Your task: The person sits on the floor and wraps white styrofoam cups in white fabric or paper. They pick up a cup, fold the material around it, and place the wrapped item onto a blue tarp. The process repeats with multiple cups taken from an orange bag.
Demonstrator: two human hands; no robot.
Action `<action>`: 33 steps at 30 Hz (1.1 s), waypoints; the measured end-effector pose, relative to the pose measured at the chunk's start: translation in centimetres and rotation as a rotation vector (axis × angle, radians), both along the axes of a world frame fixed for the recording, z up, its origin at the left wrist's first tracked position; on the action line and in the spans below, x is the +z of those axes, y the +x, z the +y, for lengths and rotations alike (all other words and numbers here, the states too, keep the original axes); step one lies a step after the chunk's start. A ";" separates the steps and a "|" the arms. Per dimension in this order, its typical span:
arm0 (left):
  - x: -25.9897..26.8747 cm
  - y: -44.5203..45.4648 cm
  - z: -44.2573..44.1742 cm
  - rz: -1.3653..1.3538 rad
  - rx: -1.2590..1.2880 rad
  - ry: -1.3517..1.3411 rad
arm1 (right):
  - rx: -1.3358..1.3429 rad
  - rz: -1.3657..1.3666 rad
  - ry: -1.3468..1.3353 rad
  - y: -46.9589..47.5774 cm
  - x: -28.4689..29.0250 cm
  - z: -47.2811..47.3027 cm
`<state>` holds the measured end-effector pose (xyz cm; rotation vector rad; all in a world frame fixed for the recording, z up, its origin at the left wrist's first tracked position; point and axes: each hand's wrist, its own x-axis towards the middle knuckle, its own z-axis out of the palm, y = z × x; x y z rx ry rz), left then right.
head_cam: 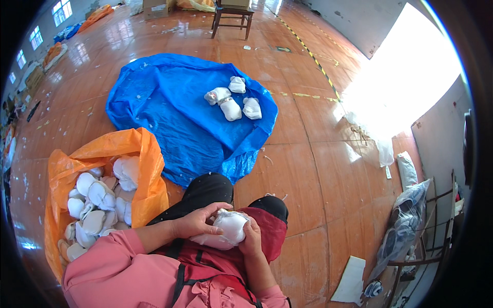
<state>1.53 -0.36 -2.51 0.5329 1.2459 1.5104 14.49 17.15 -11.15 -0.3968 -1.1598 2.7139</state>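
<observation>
Over my lap, both hands are on a white stuffed cloth piece with a ragged edge along its top. My left hand holds it from the left, thumb across the front and fingers over the top. My right hand grips its right side between thumb and fingers. Beside my left leg stands an open orange woven sack full of white and beige cloth pieces. On a blue tarpaulin in front of me lie several white stuffed pieces, some with small rounded ears.
A wooden chair and a cardboard box stand at the far side. Black-and-yellow tape runs along the tiled floor. To my right are a metal frame, a clear plastic bag and a white sheet.
</observation>
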 end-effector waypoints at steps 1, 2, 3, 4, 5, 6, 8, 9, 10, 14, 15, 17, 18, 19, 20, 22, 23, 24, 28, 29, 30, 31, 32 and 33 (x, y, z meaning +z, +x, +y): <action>0.3 0.1 0.0 0.074 -0.005 -0.034 | -0.014 -0.023 -0.017 0.1 0.0 -0.2; 0.1 0.1 -0.1 0.087 -0.009 -0.023 | -0.006 -0.026 -0.045 0.0 0.0 -0.3; -0.2 0.2 0.0 0.101 -0.011 -0.010 | 0.002 -0.028 -0.072 0.0 0.1 -0.3; -0.3 0.2 -0.1 0.115 -0.013 0.003 | 0.011 -0.030 -0.098 -0.1 0.2 -0.3; -0.3 0.2 -0.2 0.152 -0.047 -0.009 | 0.040 -0.015 -0.104 0.0 0.1 -0.4; -0.2 0.1 -0.2 0.188 -0.084 -0.018 | 0.065 -0.001 -0.107 0.0 0.1 -0.4; 0.4 -0.2 -0.3 0.237 -0.172 -0.061 | 0.110 0.013 -0.101 0.2 0.3 -0.7; 0.8 -0.4 -0.4 0.251 -0.223 -0.094 | 0.130 0.017 -0.092 0.3 0.3 -0.9; 1.0 -0.5 -0.6 0.265 -0.274 -0.127 | 0.150 0.022 -0.083 0.5 0.2 -1.1; 0.5 0.0 -2.2 0.198 -0.364 -0.094 | 0.172 0.022 -0.037 1.8 -0.4 -2.3; 0.9 0.2 -2.4 0.220 -0.408 -0.128 | 0.177 0.062 -0.029 1.9 -0.3 -2.4; 0.7 1.7 -3.0 0.279 -0.372 -0.087 | 0.162 0.037 -0.038 1.8 -0.2 -1.9; 0.4 2.3 -2.9 0.523 -0.317 -0.023 | 0.153 0.023 -0.040 1.7 -0.2 -1.6; 0.3 2.3 -3.0 0.583 -0.316 -0.038 | 0.076 0.005 -0.009 1.4 -0.4 -1.7; 0.3 2.4 -3.0 0.642 -0.314 -0.053 | 0.060 -0.021 -0.077 1.3 -0.4 -1.6; 0.7 2.0 -2.6 0.792 -0.293 -0.054 | 0.025 -0.021 -0.136 1.2 -0.7 -1.5; 0.7 1.9 -2.5 0.857 -0.255 -0.015 | 0.006 0.005 -0.132 1.0 -0.9 -1.6; 0.9 1.8 -2.2 0.919 -0.213 0.028 | -0.012 0.027 -0.125 1.0 -1.0 -1.7; 1.0 2.4 -1.6 0.852 -0.058 0.145 | -0.046 0.124 -0.201 0.9 -1.1 -1.8; 0.7 2.7 -1.6 0.804 -0.017 0.169 | -0.031 0.124 -0.202 0.9 -1.2 -1.5; 0.9 2.7 -1.8 0.768 -0.046 0.111 | -0.020 0.126 -0.206 0.9 -1.1 -1.5; 1.3 2.8 -2.0 0.732 -0.075 0.054 | -0.014 0.141 -0.209 0.9 -1.1 -1.5; 1.7 2.8 -2.1 0.695 -0.105 -0.002 | -0.008 0.155 -0.211 0.8 -1.1 -1.5; 2.0 2.8 -2.1 0.685 -0.103 0.012 | 0.000 0.169 -0.213 0.7 -0.9 -1.6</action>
